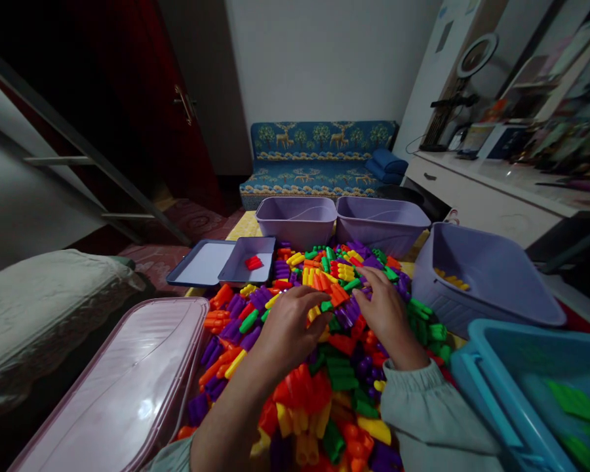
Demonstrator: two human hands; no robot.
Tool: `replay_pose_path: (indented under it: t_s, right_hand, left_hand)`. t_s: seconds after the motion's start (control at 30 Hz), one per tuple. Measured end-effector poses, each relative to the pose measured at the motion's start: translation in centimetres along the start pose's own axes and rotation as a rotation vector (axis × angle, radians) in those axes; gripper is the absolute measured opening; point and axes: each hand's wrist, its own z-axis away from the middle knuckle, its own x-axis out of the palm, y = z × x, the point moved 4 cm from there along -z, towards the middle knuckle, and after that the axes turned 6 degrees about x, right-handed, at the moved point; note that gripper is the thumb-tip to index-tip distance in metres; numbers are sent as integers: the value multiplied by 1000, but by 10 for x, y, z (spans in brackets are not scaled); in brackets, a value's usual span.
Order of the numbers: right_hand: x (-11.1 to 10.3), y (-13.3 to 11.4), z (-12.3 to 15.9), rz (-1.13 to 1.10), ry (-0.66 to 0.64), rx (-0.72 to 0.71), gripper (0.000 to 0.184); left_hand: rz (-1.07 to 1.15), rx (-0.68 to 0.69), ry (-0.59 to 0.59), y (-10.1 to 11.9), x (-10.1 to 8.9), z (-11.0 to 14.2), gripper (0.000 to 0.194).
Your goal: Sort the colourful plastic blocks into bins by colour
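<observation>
A wide heap of bullet-shaped plastic building pieces in red, orange, yellow, green and purple lies in front of me, many joined in rows. My left hand is over the middle of the heap, its fingers curved, with a gap between thumb and index finger. A small green piece shows by its fingertips. My right hand reaches in from the right, fingers spread and thumb apart. Between the hands lies a row of orange pieces, close to both; whether either hand touches it is unclear.
Two purple bins stand behind the heap. Another purple bin with yellow pieces is at right, beside a blue tub with green pieces. A small tray holds red pieces. A pink lid lies left.
</observation>
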Motion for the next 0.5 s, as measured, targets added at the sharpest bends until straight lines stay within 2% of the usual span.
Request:
replay_pose_path:
  t_s: [0.1,0.17,0.37,0.5]
  right_hand:
    - [7,1,0,154,-36,10,46]
    - [8,1,2,231,-54,16,44]
    - [8,-2,5,295,-86,20,41]
    - [8,-3,7,323,-90,4,39]
  left_hand:
    - [-81,-13,-3,1,-19,-20,31]
    - [-187,-50,-8,-10,-27,-38,36]
    - [-503,-95,-15,-71,-30,-99,55]
    - [-630,-95,-7,-109,-35,-127,58]
